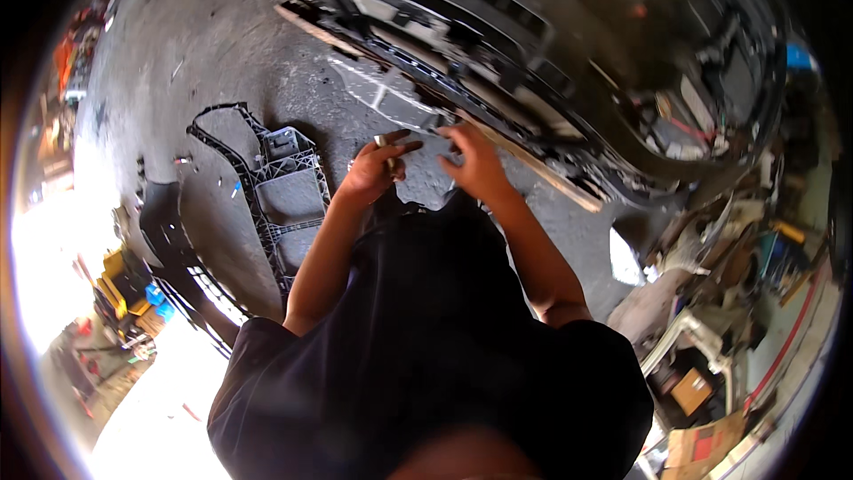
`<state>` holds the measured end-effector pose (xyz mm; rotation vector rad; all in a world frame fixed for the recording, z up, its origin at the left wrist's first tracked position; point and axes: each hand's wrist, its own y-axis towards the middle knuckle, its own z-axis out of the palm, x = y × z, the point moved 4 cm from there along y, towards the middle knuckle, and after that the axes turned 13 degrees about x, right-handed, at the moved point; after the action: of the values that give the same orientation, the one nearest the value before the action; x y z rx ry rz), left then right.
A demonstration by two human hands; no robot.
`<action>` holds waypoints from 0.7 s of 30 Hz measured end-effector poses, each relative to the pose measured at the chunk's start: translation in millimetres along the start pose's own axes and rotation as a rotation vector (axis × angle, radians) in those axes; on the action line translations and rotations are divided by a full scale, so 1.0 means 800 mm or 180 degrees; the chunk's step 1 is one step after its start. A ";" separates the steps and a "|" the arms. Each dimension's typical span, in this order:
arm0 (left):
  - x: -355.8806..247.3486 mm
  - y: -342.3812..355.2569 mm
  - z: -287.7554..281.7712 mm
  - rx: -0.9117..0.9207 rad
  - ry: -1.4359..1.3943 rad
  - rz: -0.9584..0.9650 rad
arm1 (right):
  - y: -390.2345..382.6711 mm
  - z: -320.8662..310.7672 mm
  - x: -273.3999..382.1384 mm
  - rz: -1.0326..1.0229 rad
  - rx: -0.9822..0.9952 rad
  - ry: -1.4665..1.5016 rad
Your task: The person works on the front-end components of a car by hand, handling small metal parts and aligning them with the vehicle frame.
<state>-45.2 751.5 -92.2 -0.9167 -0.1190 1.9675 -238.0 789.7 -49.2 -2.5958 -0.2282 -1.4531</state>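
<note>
Both my hands are raised in front of my dark shirt, above the grey floor. My left hand (373,171) has a short white stick (389,160) between its fingers, which looks like a cigarette but is too small to be sure of. Its fingers point toward my other hand. My right hand (477,162) is slightly apart from it, thumb and fingers spread, with nothing visible in them. Just beyond the hands lies a flat grey panel (391,100) on the floor. Past it stands a large black car front part (498,62), its inner structure exposed.
A wooden plank (533,167) runs along the near side of the car part. On the floor to the left lie a black ribbed plastic frame (289,153) and a black bumper cover (164,222). Cluttered scrap and a cardboard box (702,449) are at the right.
</note>
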 end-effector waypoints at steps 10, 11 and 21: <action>-0.146 -0.170 -0.177 -0.0002 0.0018 0.0753 | 0.224 0.246 0.193 -0.1296 0.1466 -0.1110; -0.163 -0.187 -0.186 -0.0100 0.0036 0.0796 | 0.239 0.267 0.206 -0.1301 0.1541 -0.1115; -0.265 -0.207 -0.311 -0.0469 -0.0338 0.0975 | 0.394 0.349 0.244 -0.1530 0.1816 -0.0422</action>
<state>293.2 611.4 -82.7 -0.9700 -0.1960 2.3174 160.7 551.7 -46.6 -2.2336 -1.1618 -1.0987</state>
